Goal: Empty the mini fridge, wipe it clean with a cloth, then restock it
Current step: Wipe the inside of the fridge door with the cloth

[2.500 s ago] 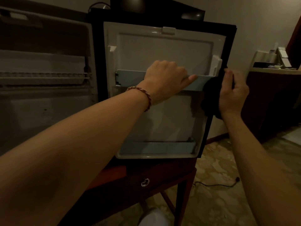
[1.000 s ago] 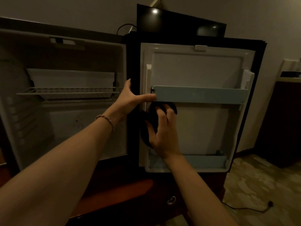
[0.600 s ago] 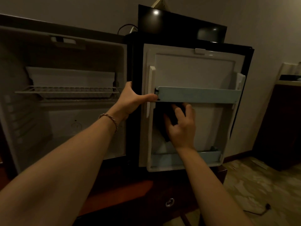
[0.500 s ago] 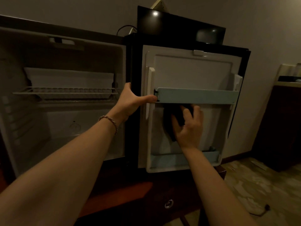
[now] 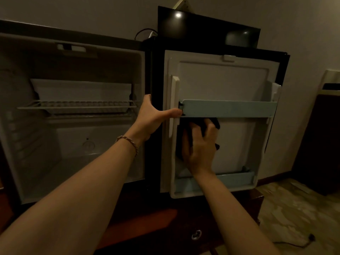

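Observation:
The mini fridge stands open with nothing on its wire shelf. Its door is swung out to the right, inner white liner facing me, with an upper pale blue rail and a lower one. My left hand grips the door's hinge-side edge, thumb against the liner beside the upper rail. My right hand presses a dark cloth against the liner just below the upper rail, fingers curled over the cloth.
The fridge sits on a dark wooden table with a drawer and ring pull. A black screen stands behind the fridge. A dark cabinet is at the right. A cord lies on the tiled floor.
My right hand and the cloth slid left across the door liner under the upper rail. My left hand kept its grip on the hinge-side edge. The door swung open a little wider.

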